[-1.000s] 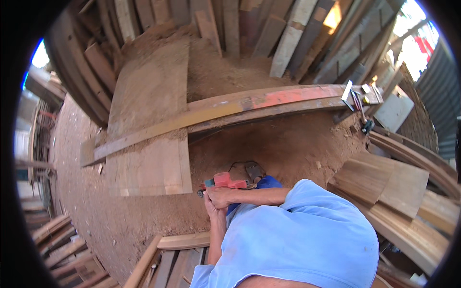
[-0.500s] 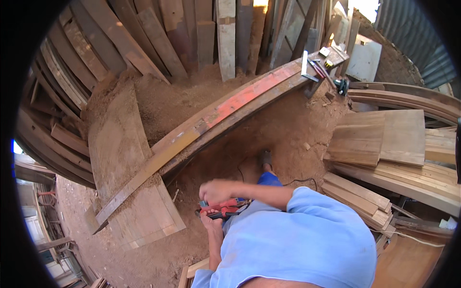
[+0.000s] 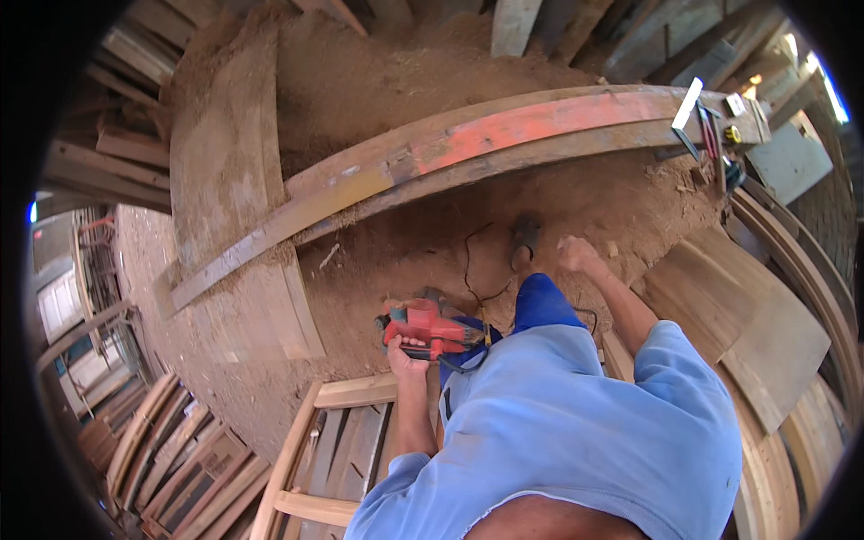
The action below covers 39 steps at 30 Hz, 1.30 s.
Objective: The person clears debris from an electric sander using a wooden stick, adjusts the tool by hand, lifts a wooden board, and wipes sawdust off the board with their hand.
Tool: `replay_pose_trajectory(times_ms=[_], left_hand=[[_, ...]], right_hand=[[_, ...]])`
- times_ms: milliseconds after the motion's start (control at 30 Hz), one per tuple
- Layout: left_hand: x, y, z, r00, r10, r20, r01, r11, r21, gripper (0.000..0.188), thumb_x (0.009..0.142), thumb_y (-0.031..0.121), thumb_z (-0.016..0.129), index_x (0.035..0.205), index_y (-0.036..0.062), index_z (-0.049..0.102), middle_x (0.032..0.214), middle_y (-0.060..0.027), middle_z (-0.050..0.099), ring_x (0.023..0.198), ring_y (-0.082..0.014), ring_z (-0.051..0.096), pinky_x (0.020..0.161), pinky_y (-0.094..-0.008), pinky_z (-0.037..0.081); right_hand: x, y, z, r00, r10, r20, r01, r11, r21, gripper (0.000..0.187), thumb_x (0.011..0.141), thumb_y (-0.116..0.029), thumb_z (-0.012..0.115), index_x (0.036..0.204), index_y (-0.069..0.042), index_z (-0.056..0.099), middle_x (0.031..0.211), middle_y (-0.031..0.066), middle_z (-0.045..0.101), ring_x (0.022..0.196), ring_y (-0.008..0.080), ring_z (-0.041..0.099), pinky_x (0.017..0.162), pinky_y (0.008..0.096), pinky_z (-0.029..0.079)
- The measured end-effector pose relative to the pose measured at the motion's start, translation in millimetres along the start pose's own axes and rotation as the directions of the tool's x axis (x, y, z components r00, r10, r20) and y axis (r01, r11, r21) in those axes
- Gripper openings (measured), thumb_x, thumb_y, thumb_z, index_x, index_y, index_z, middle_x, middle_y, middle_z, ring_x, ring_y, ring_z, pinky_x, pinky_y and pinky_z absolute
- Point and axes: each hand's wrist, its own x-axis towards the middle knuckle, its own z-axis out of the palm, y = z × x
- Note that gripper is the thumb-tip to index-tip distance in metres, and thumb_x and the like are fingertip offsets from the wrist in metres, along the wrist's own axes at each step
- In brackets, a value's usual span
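A pale, slatted wooden frame [image 3: 358, 391] lies at lower left; dusty brown ground [image 3: 353, 292] stretches beyond its edge. Over it, the left hand [image 3: 409, 353] wraps its fingers around the handle of a boxy red power tool [image 3: 423, 322], any lettering too small to read. Farther out, the right hand [image 3: 576, 254], away from the tool, has curled fingers; whether they pinch anything, I cannot tell. Beyond runs a long, orange-and-yellow-painted wooden beam [image 3: 540, 123].
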Motion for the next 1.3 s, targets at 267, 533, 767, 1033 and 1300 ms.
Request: replay_pose_trajectory(times_ms=[267,533,767,1033,1300], left_hand=[[48.3,-53.4,-10.1,0.988,0.105,0.112,-0.116,0.989,0.09,0.005,0.092,0.007,0.06,0.092,0.0082,0.055,0.07,-0.0028,0.054,0.06,-0.0184,0.056,0.057,-0.0354,0.051],[148.4,-101.8,-55.8,0.967,0.216,0.133,-0.24,0.948,0.208,0.027,0.087,-0.003,0.058,0.114,0.0015,0.055,0.072,-0.0051,0.06,0.058,-0.0152,0.059,0.055,-0.0319,0.052],[206.5,-145.5,-112.4,0.993,0.113,0.031,-0.117,0.965,0.237,0.065,0.088,-0.009,0.056,0.149,0.0082,0.043,0.082,-0.005,0.062,0.058,-0.0123,0.059,0.055,-0.0295,0.053],[209.1,-148.2,-113.4,0.993,0.105,0.059,-0.109,0.991,0.081,0.057,0.091,-0.008,0.058,0.144,0.0071,0.045,0.081,-0.005,0.06,0.059,-0.0139,0.059,0.056,-0.0317,0.054],[116.0,-97.9,-74.7,0.984,0.103,0.142,-0.086,0.989,-0.116,0.026,0.09,-0.002,0.058,0.113,0.0083,0.052,0.075,-0.0058,0.059,0.059,-0.0187,0.06,0.055,-0.0356,0.055]], right_hand=[[145.0,-85.9,97.4,0.912,-0.245,0.329,0.322,0.925,-0.203,0.033,0.088,-0.022,0.06,0.119,-0.019,0.073,0.125,0.015,0.071,0.122,0.0396,0.064,0.103,0.0441,0.053],[313.6,-161.2,252.7,0.922,-0.175,0.345,0.342,0.788,-0.513,0.059,0.096,-0.026,0.054,0.154,-0.02,0.048,0.155,0.0225,0.047,0.137,0.0418,0.051,0.115,0.0493,0.041],[429.1,-152.1,360.7,0.882,-0.256,0.396,0.464,0.627,-0.626,0.057,0.1,-0.026,0.055,0.154,-0.01,0.047,0.156,0.0301,0.041,0.141,0.0459,0.044,0.115,0.0583,0.037],[365.0,-196.9,340.1,0.889,-0.44,0.124,0.456,0.875,-0.161,0.027,0.101,-0.017,0.05,0.11,0.003,0.065,0.112,0.029,0.067,0.111,0.0426,0.064,0.093,0.0496,0.049],[187.0,-197.0,188.5,0.767,-0.624,0.153,0.635,0.772,-0.032,0.023,0.098,-0.013,0.059,0.117,-0.011,0.073,0.102,0.0184,0.074,0.102,0.0347,0.071,0.089,0.046,0.055]])
